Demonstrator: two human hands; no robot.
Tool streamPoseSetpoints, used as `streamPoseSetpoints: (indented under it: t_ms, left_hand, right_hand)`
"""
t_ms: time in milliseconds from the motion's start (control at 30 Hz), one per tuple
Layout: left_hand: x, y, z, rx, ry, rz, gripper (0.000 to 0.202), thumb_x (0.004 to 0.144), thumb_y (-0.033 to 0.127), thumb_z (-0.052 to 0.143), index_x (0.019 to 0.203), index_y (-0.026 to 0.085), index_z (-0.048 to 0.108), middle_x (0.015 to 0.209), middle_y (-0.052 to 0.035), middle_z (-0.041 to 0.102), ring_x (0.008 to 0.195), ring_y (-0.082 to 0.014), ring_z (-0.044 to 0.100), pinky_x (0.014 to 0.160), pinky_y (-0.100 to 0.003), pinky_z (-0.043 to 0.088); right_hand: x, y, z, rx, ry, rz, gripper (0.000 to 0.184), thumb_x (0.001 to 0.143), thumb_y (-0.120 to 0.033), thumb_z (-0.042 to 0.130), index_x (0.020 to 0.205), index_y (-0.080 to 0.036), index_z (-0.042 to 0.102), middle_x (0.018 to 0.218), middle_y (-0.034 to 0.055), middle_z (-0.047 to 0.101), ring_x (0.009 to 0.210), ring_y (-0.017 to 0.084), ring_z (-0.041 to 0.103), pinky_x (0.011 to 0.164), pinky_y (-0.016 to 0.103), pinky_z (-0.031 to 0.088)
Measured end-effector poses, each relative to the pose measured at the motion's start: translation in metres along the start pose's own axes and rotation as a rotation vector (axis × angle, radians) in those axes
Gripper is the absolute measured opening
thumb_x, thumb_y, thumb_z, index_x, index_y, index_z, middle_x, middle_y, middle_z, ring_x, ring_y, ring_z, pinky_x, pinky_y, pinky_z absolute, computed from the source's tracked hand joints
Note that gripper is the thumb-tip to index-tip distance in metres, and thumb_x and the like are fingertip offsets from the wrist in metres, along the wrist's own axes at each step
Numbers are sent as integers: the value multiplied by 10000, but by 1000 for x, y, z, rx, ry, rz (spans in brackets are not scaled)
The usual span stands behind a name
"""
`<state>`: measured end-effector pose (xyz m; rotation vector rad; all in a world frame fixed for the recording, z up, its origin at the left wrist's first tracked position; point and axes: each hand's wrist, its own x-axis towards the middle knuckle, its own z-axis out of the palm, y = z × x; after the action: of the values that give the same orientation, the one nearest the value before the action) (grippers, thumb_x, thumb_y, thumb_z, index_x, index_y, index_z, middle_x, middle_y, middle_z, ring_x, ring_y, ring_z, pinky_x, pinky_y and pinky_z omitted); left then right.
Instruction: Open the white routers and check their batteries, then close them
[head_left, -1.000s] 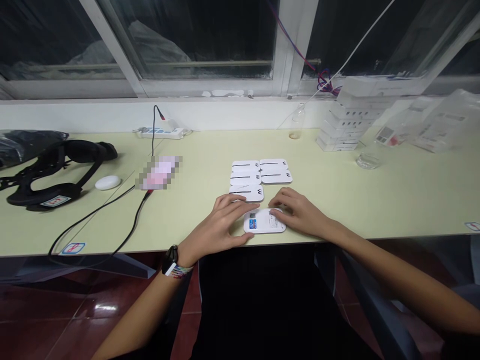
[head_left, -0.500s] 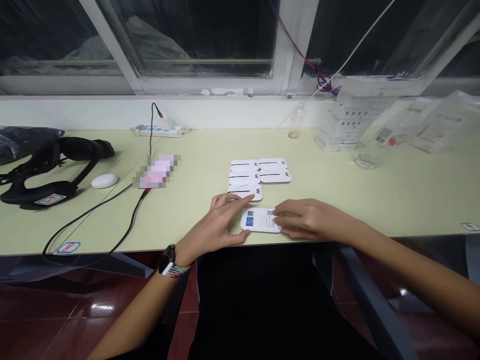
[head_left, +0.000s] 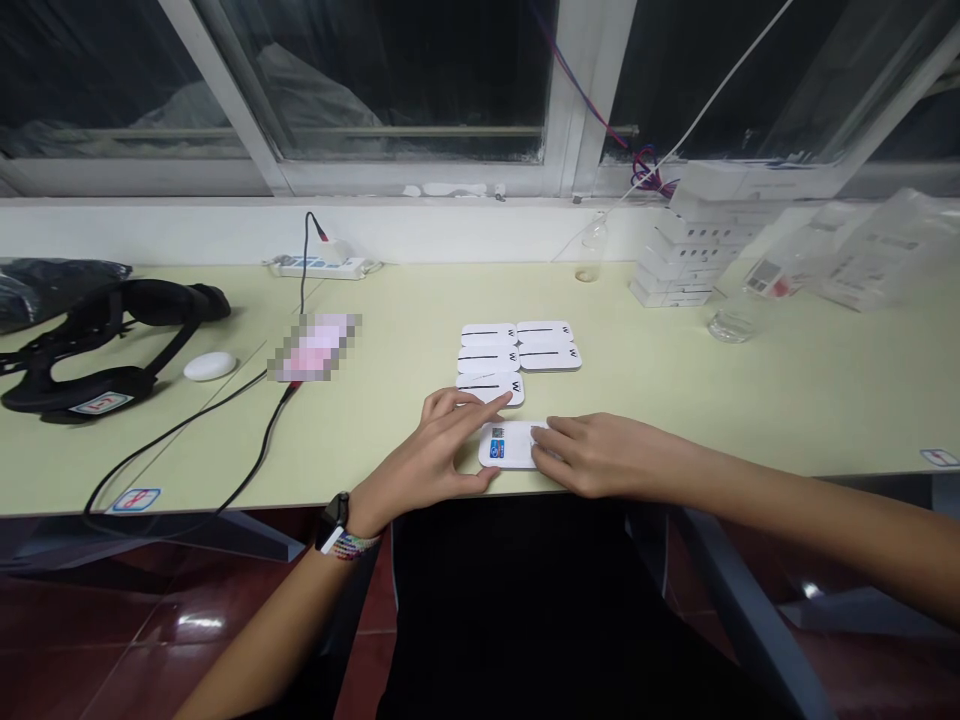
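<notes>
A small white device with a blue label (head_left: 508, 445) lies face down near the front edge of the pale green table (head_left: 750, 400). My left hand (head_left: 431, 458) grips its left side, thumb under the near edge and fingers over the far edge. My right hand (head_left: 600, 455) covers its right half with fingers curled over it. Just beyond lie several white devices (head_left: 517, 355) in two columns, each marked with a black line and a logo.
A black head strap (head_left: 97, 345) and a white oval object (head_left: 210, 366) lie at the left. A blurred pink item (head_left: 315, 345) with black cables sits left of centre, with a power strip (head_left: 322, 266) behind it. Stacked white boxes (head_left: 682, 260), a glass (head_left: 731, 315) and clear bags (head_left: 862, 250) stand at the right.
My right hand has slid left over the labelled device, covering more of it. The device has shifted slightly left toward my left hand.
</notes>
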<state>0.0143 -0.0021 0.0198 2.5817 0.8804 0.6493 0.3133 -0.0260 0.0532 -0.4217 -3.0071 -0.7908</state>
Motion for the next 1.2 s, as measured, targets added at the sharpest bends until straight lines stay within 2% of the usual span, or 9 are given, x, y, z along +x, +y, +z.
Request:
streamPoseSetpoints:
  t_ms: [100,200,300,433,567,667,800,933,1200]
  left_hand:
    - [1,-1,0,18,-3,25,937,995,315,779,1774,419,269,1480,-41,709,1411,-327,527,1346,-648,194]
    - [1,-2,0,25,-9,28,964,997,342,782,1785,416,232,1479,-43,713,1434,-335,521,1360,-677,129]
    - [1,-3,1,14,-15,2,981,986,324,786,1787,414,227,1483,-59,702,1428,-348,513,1328,-682,230]
    - [0,-4,2,-13,-34,-54,939,997,323,777,1780,404,265,1497,-86,656,1429,-355,490,1217,-590,440]
    - [0,-4,2,-26,-42,-59,931,998,297,772,1775,400,269,1489,-85,639,1433,-351,482,1219,-572,454]
    - [-1,-4,3,-19,-34,-60,992,988,292,782,1789,402,207,1488,-80,639,1438,-354,474,1233,-583,447]
    - [-2,-5,5,1,-25,-78,1020,976,304,800,1794,395,197,1521,-105,595,1445,-372,466,1218,-594,474]
    - [-3,-6,6,-2,-28,-75,1037,973,278,798,1799,386,181,1570,-112,570,1452,-373,456,1225,-600,476]
    - [-2,-7,5,2,-9,-38,1004,957,271,801,1786,345,240,1556,-119,556,1452,-358,464,1236,-587,479]
  right_hand:
    - [2,-7,3,-18,40,18,225,1004,49,553,1079,-119,683,972,130,749,780,242,712,567,363,530]
    - [2,-12,6,-41,40,56,257,1000,62,532,1089,-126,683,981,134,758,806,247,713,598,362,555]
    - [2,-15,8,-53,39,87,265,1010,56,518,1099,-134,680,1002,137,767,833,250,716,625,363,573]
    - [3,-17,10,-40,30,112,278,1009,59,508,1110,-138,677,1022,143,774,836,255,719,636,372,582]
    - [4,-16,7,13,0,127,292,1003,64,486,1122,-116,682,1062,164,780,850,264,732,625,377,584]
    - [1,-12,3,187,9,177,269,1003,14,530,1178,-131,673,1131,172,781,913,281,750,667,393,612]
    - [-7,-4,1,535,48,402,387,973,-200,731,1351,-178,652,1400,192,723,1110,328,761,861,457,658]
    - [-9,5,5,832,26,614,454,988,-317,778,1423,-242,669,1340,131,738,1056,284,774,855,408,645]
    - [10,11,2,1016,-40,766,485,841,-216,812,1316,-224,717,1331,108,691,1174,293,702,957,411,586]
